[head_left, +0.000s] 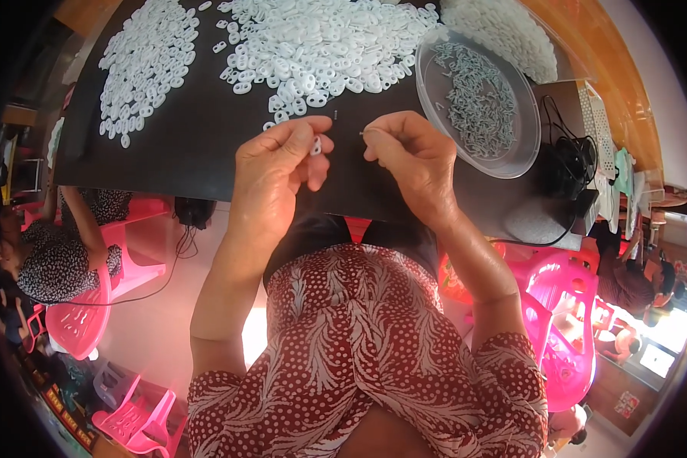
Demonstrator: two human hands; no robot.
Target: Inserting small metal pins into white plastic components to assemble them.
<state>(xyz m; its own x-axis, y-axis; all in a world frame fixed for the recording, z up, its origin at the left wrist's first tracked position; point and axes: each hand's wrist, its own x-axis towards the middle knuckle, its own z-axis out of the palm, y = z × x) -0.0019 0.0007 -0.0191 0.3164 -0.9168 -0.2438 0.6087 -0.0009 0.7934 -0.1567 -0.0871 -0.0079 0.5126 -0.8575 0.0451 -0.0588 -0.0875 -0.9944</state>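
My left hand (286, 156) is closed on a small white oval plastic piece with two holes (316, 146), held at the fingers above the table's near edge. To its right, my right hand (412, 149) pinches a small screw (362, 133), whose end points toward the left hand. The two hands are apart. A single screw (335, 114) lies on the dark table just beyond them. Straight ahead spreads a large heap of the same white plastic pieces (313, 53). A round clear tub (524, 145) full of small grey screws (477, 99) stands beyond my right hand.
A second group of white pieces (146, 65) lies at the table's far left. Behind the tub is a container of whitish pieces (504, 34). Black cables (569, 153) sit at the right edge. Pink plastic chairs (561, 328) stand at both sides; a person (61, 252) sits at left.
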